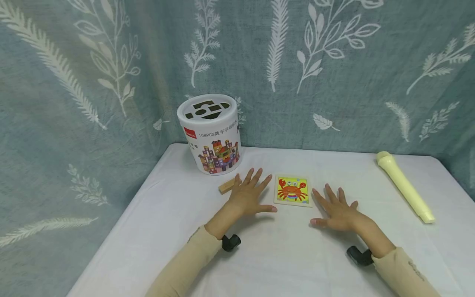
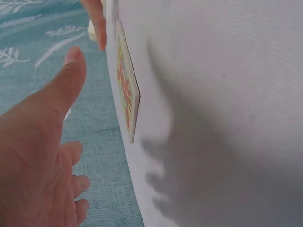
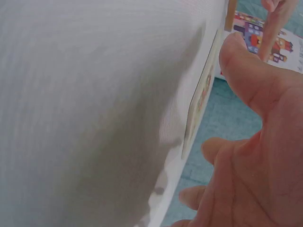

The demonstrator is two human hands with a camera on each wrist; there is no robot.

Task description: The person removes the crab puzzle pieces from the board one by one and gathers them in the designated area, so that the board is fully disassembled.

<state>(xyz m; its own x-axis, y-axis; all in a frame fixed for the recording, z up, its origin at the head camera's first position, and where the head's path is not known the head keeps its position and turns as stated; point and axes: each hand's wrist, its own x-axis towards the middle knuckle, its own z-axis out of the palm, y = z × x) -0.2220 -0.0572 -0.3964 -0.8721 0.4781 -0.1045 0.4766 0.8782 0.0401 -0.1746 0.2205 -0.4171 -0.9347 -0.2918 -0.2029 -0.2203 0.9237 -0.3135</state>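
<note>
A square wooden crab puzzle (image 1: 292, 191) with a red crab on yellow lies flat on the white table between the two hands. To its left my left hand (image 1: 248, 197) hovers over the cloth, fingers spread, holding nothing. A small wooden block (image 1: 227, 186) lies by its fingertips, partly covered by them in the head view. On the puzzle's right side my right hand (image 1: 338, 211) is likewise spread above the table and holds nothing. Both wrist views show the puzzle (image 2: 127, 85) edge-on, apart from the thumbs, with each hand's shadow on the cloth.
A white bucket (image 1: 211, 136) with a shape-hole lid and a printed block picture stands at the back left. A pale yellow microphone-shaped stick (image 1: 406, 187) lies at the right. Behind the white table (image 1: 297, 255) hangs a blue-green leaf-patterned curtain (image 1: 252, 115).
</note>
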